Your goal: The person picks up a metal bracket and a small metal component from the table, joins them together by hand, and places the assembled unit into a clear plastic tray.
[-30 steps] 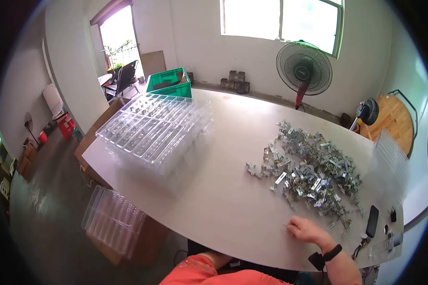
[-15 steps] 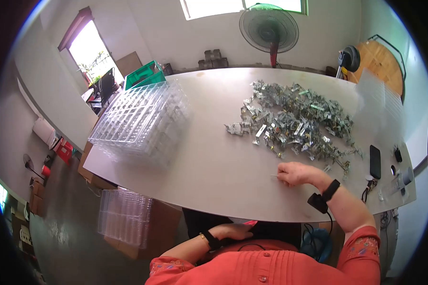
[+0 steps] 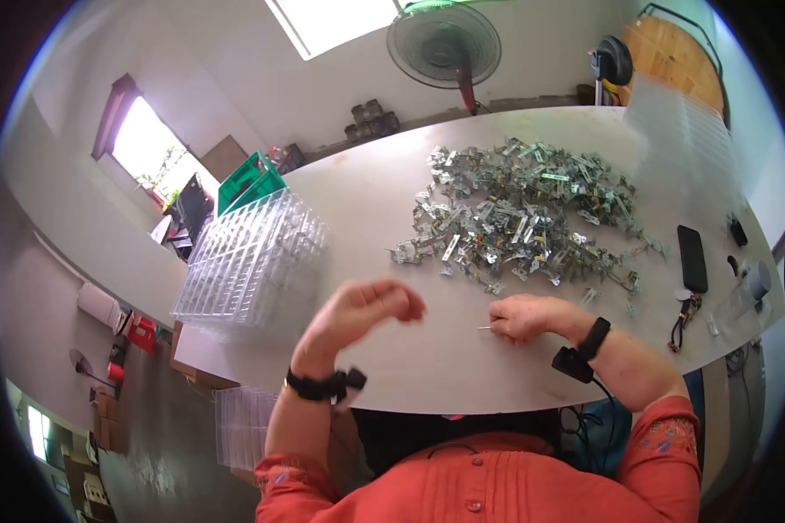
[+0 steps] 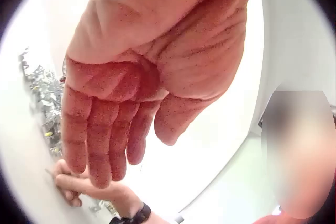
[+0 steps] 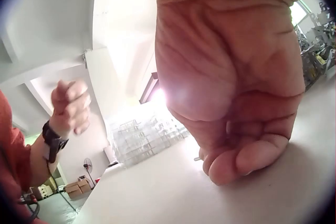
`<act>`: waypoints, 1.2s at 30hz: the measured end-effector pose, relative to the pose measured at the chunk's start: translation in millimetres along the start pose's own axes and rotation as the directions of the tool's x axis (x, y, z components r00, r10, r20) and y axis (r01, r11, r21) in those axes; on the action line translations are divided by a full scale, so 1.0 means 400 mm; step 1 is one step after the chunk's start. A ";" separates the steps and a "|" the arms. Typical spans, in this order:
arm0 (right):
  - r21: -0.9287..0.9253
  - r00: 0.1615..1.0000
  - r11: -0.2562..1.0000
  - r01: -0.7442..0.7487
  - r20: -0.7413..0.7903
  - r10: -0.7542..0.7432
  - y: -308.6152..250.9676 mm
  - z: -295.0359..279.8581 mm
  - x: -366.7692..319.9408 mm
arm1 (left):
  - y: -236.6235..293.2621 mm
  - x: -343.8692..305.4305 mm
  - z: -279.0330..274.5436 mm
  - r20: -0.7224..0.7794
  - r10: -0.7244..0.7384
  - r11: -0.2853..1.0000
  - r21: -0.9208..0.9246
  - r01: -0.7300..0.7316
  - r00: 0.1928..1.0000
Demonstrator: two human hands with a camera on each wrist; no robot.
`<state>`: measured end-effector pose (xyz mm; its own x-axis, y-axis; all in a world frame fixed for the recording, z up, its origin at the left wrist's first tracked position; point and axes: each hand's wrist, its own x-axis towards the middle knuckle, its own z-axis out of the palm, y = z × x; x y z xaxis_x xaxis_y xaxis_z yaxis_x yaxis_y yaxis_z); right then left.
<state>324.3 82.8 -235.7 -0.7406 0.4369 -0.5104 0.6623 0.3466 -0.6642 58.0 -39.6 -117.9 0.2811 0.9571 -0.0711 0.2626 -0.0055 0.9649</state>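
My right hand [image 3: 530, 319] rests low over the table [image 3: 445, 375], fingers curled, and pinches a thin, pale, pin-like piece [image 3: 484, 328] whose tip sticks out to the left. In the right wrist view the same small tip [image 5: 197, 158] shows beside the thumb, the rest of it hidden in the fingers. Raised over the table's near side is my left hand [image 3: 362, 312], slightly blurred. Its fingers [image 4: 100, 140] are loosely straight and hold nothing. Beyond both hands lies a broad heap of small metal clips or brackets [image 3: 519, 213].
Stacked clear plastic compartment trays [image 3: 244, 261] stand at the left, in front of a green crate [image 3: 251, 181]. More clear trays [image 3: 680, 131] are at the far right. A phone [image 3: 692, 258], keys [image 3: 685, 314] and a clear bottle [image 3: 741, 296] lie near the right edge.
My left hand has come up from the lap to above the table. The right hand stays by the heap's near side, still pinching the thin piece. The head view has tilted down and turned.
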 end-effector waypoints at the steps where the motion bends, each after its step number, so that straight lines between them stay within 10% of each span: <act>1: -0.008 1.000 1.000 0.008 0.001 -0.008 0.005 0.002 0.003 | -0.004 0.047 -0.026 -0.054 0.028 0.999 -0.020 -0.029 0.998; 6: -0.125 0.993 0.989 0.077 -0.078 -0.088 0.033 0.016 0.007 | -0.185 0.265 -0.168 -0.329 0.010 1.000 0.003 -0.009 0.944; 11: -0.185 0.995 0.981 0.057 -0.074 -0.072 0.006 0.005 -0.005 | -0.322 0.362 -0.200 -0.487 0.058 0.878 0.441 0.188 0.871; 20: 0.291 0.955 0.941 0.175 0.182 -0.234 -0.077 -0.096 -0.001 | -0.369 0.413 -0.201 -0.228 0.142 0.678 0.732 0.074 0.963; 36: 0.652 0.836 0.694 0.305 0.165 -0.523 -0.123 -0.119 0.123 | -0.369 0.397 -0.217 -0.193 0.108 0.897 0.442 -0.012 0.975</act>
<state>260.6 126.7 -202.2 -0.9844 0.0466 -0.1694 0.1595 -0.1671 -0.9729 -16.2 138.5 -249.9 0.1247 0.9887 0.0833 0.6402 -0.1443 0.7545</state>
